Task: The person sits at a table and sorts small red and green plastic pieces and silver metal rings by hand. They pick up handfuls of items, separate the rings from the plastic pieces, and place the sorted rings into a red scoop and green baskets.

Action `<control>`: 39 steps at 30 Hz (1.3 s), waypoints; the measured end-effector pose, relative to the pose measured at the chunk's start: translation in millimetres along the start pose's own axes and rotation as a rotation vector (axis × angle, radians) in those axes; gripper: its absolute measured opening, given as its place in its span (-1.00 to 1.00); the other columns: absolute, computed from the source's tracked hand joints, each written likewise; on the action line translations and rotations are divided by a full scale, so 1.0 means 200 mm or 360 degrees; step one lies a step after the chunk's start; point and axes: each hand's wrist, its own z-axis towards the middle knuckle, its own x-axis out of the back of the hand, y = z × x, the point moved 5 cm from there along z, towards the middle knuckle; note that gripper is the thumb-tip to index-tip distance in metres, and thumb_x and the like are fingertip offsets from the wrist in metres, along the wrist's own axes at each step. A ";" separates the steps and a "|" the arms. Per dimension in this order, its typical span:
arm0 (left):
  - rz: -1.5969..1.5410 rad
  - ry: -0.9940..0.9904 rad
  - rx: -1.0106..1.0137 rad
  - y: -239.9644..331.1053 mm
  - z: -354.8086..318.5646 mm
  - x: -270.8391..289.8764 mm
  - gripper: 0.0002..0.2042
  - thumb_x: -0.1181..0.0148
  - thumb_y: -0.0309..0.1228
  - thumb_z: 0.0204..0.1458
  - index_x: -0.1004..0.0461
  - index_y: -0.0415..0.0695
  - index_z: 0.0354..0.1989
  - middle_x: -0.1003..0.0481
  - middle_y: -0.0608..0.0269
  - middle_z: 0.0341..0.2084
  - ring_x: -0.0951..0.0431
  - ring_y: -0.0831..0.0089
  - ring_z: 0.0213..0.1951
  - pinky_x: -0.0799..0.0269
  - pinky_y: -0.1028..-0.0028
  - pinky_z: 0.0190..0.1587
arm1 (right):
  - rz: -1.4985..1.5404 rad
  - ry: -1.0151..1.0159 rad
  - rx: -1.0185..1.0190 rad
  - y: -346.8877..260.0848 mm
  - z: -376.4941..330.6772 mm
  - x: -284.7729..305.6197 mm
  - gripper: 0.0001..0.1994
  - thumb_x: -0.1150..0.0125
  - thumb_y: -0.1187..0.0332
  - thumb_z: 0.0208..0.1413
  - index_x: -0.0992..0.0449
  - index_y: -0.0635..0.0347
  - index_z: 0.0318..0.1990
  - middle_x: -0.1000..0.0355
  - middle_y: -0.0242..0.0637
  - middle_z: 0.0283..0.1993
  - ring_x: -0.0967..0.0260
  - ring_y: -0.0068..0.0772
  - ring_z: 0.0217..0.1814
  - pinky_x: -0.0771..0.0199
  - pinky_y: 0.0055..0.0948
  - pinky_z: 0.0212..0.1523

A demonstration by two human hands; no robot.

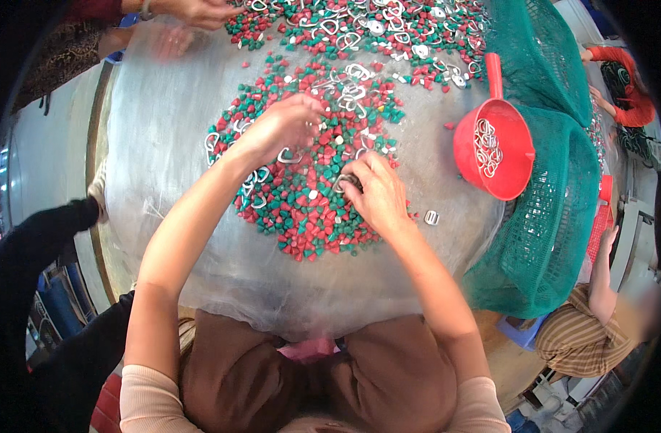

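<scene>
Metal ring (342, 184) pinched btw thumb & fingers of R hand (379, 193). L hand (281, 127), half-curled over red/green pcs (312, 225), blurred; can't tell if gripping anything.

Heap of small pieces (312, 224) on desk (146, 144), rings (352, 99) among it, second heap (290, 36) behind, buckle (431, 217) just right, scoop (518, 141) further right, netting (550, 216) beyond.

Is gleaming off plastic sheeting (171, 166) at ten o'clock, blurring at left hand (278, 131) near eleven, warping and blackening at nine.
</scene>
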 end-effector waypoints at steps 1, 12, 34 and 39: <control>0.0562 0.0183 -0.0097 0.04 0.05 -0.02 -0.82 -0.12 -0.34 0.05 -0.44 -0.12 -0.21 -0.50 0.27 -0.38 -0.50 0.53 -0.32 -0.38 0.52 -0.30 | 0.0033 -0.0001 0.0002 -0.01 0.01 0.00 -0.79 -0.34 0.38 -0.16 -0.50 0.13 -0.31 -0.32 -0.27 -0.31 -0.39 -0.22 -0.28 -0.43 -0.28 -0.24; 0.1194 0.0127 -0.0259 0.10 0.19 -0.06 -0.86 -0.21 -0.34 -0.01 -0.48 -0.14 -0.37 -0.47 0.40 -0.44 -0.39 0.56 -0.43 -0.29 0.59 -0.39 | 0.1692 -0.0126 -0.0803 0.46 -0.03 0.19 -0.78 -0.04 0.47 0.06 -0.51 0.31 -0.14 -0.49 -0.33 -0.26 -0.43 -0.52 -0.23 -0.44 -0.52 -0.22; 0.1924 0.0695 -0.0714 0.19 0.26 0.13 -0.80 -0.17 -0.32 0.02 -0.56 -0.15 -0.24 -0.56 0.20 -0.52 -0.55 0.43 -0.47 -0.41 0.44 -0.35 | 0.2165 -0.0185 -0.0739 0.48 0.16 0.15 -0.78 -0.07 0.26 0.11 -0.41 0.20 -0.19 -0.41 -0.40 -0.31 -0.36 -0.48 -0.34 -0.24 -0.55 -0.45; 0.2121 0.0617 -0.0752 0.18 0.29 0.09 -0.79 -0.23 -0.31 -0.07 -0.57 -0.14 -0.29 -0.55 0.14 -0.50 -0.54 0.35 -0.44 -0.41 0.37 -0.34 | 0.2466 -0.0144 -0.0712 0.53 0.30 0.16 -0.75 -0.09 0.20 0.13 -0.41 0.16 -0.16 -0.41 -0.39 -0.30 -0.33 -0.51 -0.35 -0.23 -0.55 -0.47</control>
